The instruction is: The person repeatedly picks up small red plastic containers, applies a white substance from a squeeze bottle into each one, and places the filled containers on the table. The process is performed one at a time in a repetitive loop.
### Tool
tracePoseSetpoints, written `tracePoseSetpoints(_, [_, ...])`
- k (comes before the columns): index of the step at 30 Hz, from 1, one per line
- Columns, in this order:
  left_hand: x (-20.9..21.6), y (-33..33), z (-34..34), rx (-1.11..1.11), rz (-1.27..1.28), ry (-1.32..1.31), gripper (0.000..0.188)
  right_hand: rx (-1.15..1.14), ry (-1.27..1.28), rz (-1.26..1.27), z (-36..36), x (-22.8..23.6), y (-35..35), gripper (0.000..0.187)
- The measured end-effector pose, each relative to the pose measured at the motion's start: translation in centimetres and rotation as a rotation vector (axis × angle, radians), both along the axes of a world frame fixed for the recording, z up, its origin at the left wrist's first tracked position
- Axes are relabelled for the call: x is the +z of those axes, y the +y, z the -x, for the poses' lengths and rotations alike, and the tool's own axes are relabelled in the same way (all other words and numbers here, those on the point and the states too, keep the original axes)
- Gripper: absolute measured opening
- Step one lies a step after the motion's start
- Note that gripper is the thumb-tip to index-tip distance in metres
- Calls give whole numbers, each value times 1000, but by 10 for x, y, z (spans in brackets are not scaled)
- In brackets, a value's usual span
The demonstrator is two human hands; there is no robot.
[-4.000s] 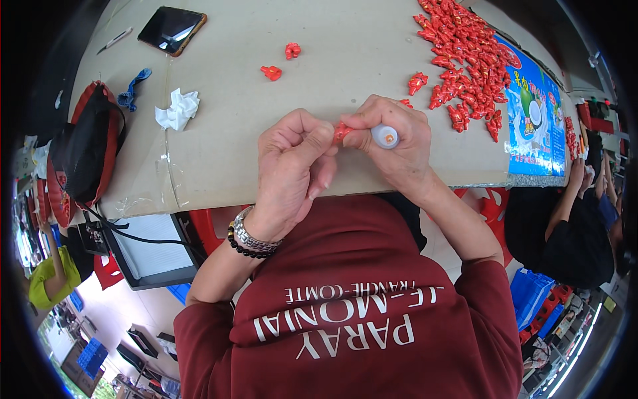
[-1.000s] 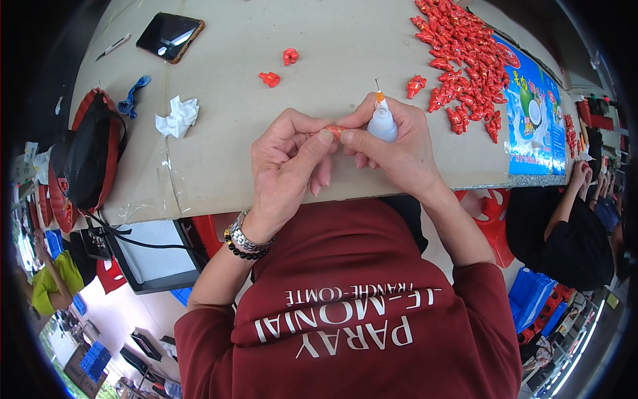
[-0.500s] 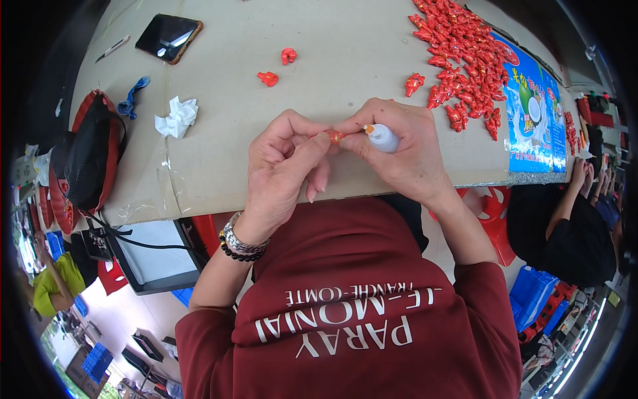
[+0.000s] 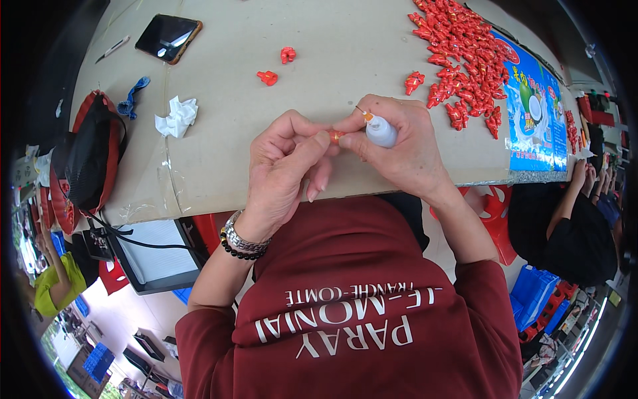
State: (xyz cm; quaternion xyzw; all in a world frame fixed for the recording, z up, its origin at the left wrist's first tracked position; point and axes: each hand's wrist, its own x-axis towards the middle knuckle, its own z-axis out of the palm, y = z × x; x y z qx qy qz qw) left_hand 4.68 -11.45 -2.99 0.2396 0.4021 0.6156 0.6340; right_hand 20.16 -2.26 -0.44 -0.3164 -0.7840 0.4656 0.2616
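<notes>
The fingers of my left hand (image 4: 284,169) and right hand (image 4: 411,147) pinched a small red figure (image 4: 335,136) over the near part of the surface (image 4: 232,86), covering most of it. My right hand also gripped a white bottle (image 4: 382,133) with a thin tip, whose contents I couldn't make out. The red-and-black bag (image 4: 95,159) hid whatever it held, and the red pile (image 4: 468,63) was cut off at the top.

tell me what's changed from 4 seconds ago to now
The white bottle in the right hand has tilted: its orange tip, which faced the camera, now points up-left. The left hand and right hand still pinch a small red piece; phone and tissue stay put.
</notes>
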Motion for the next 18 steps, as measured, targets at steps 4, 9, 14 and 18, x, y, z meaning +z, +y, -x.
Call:
tracePoseSetpoints(4, [1,-1,0,-10,10,8,9,-19,30,140,0,-3,0,8])
tracePoseSetpoints(9, [7,-2,-1,-16,46,135,15,-82,157,600,0,8,0,13])
tracePoseSetpoints(14, [8,-5,-5,51,-29,392,15,-81,216,753,-4,7,0,15])
tracePoseSetpoints(18, [3,-8,-3,31,14,301,18,-65,169,540,-4,11,-8,17])
